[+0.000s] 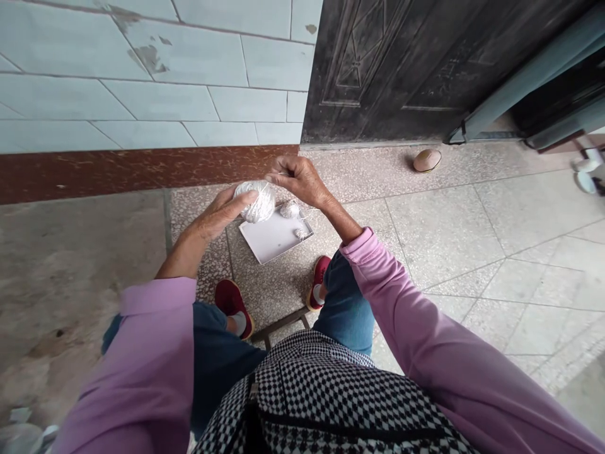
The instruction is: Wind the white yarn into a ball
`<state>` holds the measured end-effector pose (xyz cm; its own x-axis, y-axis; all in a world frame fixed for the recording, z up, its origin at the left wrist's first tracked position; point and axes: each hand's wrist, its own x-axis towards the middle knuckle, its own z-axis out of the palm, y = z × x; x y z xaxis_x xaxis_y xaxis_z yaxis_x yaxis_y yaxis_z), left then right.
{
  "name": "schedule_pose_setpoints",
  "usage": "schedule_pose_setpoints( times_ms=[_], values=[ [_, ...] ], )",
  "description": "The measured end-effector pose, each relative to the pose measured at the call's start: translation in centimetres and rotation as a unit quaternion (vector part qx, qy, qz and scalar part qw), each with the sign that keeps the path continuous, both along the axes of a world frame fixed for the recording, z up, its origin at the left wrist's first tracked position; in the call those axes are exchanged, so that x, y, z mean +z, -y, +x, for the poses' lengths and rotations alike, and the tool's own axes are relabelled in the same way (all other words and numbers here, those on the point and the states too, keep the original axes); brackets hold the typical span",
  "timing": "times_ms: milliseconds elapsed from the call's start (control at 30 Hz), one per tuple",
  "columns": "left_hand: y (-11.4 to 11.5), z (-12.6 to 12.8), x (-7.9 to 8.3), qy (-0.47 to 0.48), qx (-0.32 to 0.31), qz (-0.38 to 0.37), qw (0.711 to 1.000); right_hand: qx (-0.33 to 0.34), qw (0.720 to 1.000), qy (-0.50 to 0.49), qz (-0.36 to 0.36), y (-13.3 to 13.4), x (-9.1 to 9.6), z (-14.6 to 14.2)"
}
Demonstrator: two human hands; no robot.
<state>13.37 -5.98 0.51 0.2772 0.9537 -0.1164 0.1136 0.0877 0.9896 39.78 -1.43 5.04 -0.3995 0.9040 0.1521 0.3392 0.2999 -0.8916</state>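
My left hand [224,210] is closed around a large ball of white yarn [261,203], with the thumb lying across its front. Just above and to the right of the ball, my right hand [297,176] pinches a white strand close to the yarn's surface. Below both hands a shallow white box lid [271,238] rests on the floor between my feet. Inside it lie a smaller white yarn ball [290,209] and a tiny white wound bundle [300,234]. A thin strand shows near my right wrist.
A tiled wall [189,57] with a brown skirting [142,169] rises ahead, beside a dark carved door [368,69]. A rounded tan object [426,160] sits on the floor near the door. My red shoes [234,306] flank the lid.
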Motion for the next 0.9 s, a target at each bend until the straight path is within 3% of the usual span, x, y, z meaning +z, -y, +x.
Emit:
schedule_pose_setpoints(
  times_ms=[133, 333, 567, 767, 900],
  values=[
    [0.6, 0.4, 0.2, 0.026, -0.042, -0.059, 0.997, -0.004, 0.998, -0.038, -0.048, 0.1, 0.1, -0.8],
    [1.1, 0.5, 1.1, 0.101, -0.053, -0.075, 0.991, 0.016, 0.986, -0.119, -0.113, 0.3, 0.0, -2.0],
    [1.9, 0.9, 2.2, 0.134, 0.0, -0.082, 0.988, 0.006, 0.974, -0.173, -0.145, -0.5, -1.7, -2.2],
    [1.8, 1.3, 2.7, 0.22, 0.034, -0.041, 0.974, -0.019, 0.979, -0.165, -0.117, -0.9, -3.7, -3.5],
    [1.1, 1.0, 2.4, 0.253, 0.095, 0.0, 0.963, 0.01, 0.989, -0.129, -0.068, -0.2, -4.5, -4.5]
  ],
)
